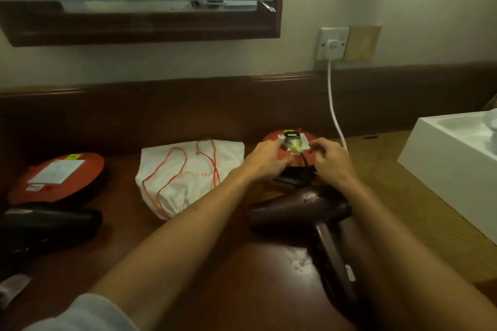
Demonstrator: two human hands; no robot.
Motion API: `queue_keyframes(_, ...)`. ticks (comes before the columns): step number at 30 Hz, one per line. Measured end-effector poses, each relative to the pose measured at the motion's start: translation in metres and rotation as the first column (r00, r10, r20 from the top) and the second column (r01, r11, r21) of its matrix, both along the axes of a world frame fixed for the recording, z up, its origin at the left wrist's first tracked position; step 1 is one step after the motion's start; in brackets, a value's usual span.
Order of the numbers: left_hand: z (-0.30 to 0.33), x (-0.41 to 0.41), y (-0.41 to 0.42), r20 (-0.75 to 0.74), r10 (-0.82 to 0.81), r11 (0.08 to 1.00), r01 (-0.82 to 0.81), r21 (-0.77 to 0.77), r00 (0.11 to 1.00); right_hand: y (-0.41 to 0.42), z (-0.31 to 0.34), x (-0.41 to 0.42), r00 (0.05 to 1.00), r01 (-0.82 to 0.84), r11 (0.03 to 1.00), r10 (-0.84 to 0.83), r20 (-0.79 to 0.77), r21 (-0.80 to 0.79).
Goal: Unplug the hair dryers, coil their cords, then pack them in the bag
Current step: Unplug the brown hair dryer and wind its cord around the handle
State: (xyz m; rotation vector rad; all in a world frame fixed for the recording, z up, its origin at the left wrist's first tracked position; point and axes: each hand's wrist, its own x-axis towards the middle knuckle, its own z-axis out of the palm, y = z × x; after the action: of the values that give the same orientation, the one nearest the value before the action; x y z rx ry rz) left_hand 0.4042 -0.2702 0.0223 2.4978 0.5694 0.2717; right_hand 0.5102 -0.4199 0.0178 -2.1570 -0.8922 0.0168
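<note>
A dark brown hair dryer [304, 212] lies on the wooden desk at centre right, handle toward me. Its black cord [305, 161] runs up to a black plug [291, 140] at the white socket plate of a red round base [282, 154]. My left hand [265, 160] pinches the plug from the left. My right hand [332, 160] sits just right of the plug with curled fingers; what it grips is hidden. A white drawstring bag [188, 172] with orange cord lies flat left of my hands. A black hair dryer [51, 223] lies at far left.
A second red base [56, 177] with a white plate sits behind the black dryer. A white cable [333, 105] hangs from a wall socket [332, 44] down behind my right hand. A white box [457, 164] stands at right. A framed mirror [139, 27] hangs above the desk.
</note>
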Motion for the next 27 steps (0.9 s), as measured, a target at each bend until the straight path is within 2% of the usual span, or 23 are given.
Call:
queue_keyframes(5, -0.024, 0.051, 0.040, 0.059, -0.007, 0.996, 0.013, -0.090, 0.998, 0.044, -0.010, 0.063, 0.999, -0.038, 0.971, 0.040, 0.002, -0.236)
queue_keyframes(8, -0.054, 0.059, 0.055, 0.044, -0.029, 0.998, 0.031, -0.060, 0.999, 0.064, -0.023, 0.089, 0.997, -0.060, 0.921, 0.075, 0.024, -0.385)
queue_keyframes(13, -0.076, 0.061, 0.073, 0.171, -0.084, 0.992, 0.098, -0.080, 0.982, 0.072, -0.028, 0.103, 0.988, -0.011, 0.879, 0.082, 0.128, -0.477)
queue_keyframes(16, -0.078, 0.062, 0.072, 0.175, -0.091, 0.991, 0.106, -0.082, 0.980, 0.074, -0.023, 0.110, 0.995, -0.051, 0.880, 0.084, 0.049, -0.473)
queue_keyframes(19, -0.077, 0.060, 0.070, 0.158, -0.092, 0.992, 0.104, -0.071, 0.983, 0.077, -0.018, 0.104, 0.997, -0.040, 0.945, 0.015, -0.078, -0.324)
queue_keyframes(22, -0.073, 0.058, 0.072, 0.136, -0.089, 0.995, 0.095, -0.042, 0.987, 0.088, -0.012, 0.084, 0.997, 0.011, 0.956, -0.033, -0.069, -0.293)
queue_keyframes(27, -0.073, 0.059, 0.072, 0.101, -0.089, 0.996, 0.090, 0.001, 0.991, 0.100, -0.015, 0.063, 0.993, 0.118, 0.911, -0.104, 0.055, -0.394)
